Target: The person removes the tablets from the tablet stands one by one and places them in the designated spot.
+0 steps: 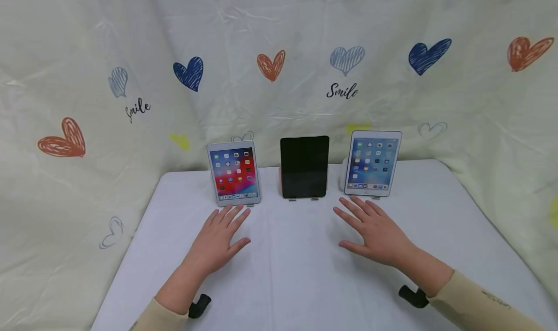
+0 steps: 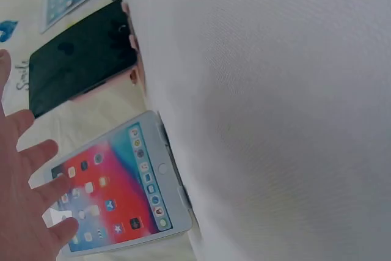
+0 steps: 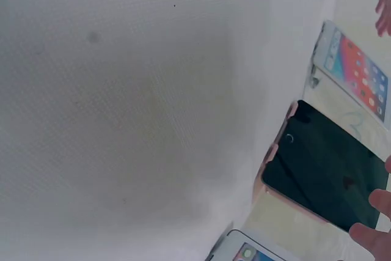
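Three tablets stand tilted back on small stands in a row. The left tablet (image 1: 234, 173) has a white frame and a lit red and blue home screen. A dark-screened black tablet (image 1: 304, 167) stands in the middle. On the right is a white tablet (image 1: 373, 163) with a lit blue home screen. My left hand (image 1: 218, 244), palm down with fingers spread, is in front of the left tablet and holds nothing. My right hand (image 1: 377, 231) is spread the same way in front of the right tablet, also holding nothing. In the left wrist view, fingers (image 2: 46, 191) overlap the left tablet's picture.
A white cloth covers the table (image 1: 287, 273). Behind it hangs a pale curtain (image 1: 296, 25) printed with hearts and the word Smile. Black straps (image 1: 199, 306) show at both wrists. The black tablet's stand (image 3: 261, 187) is pinkish.
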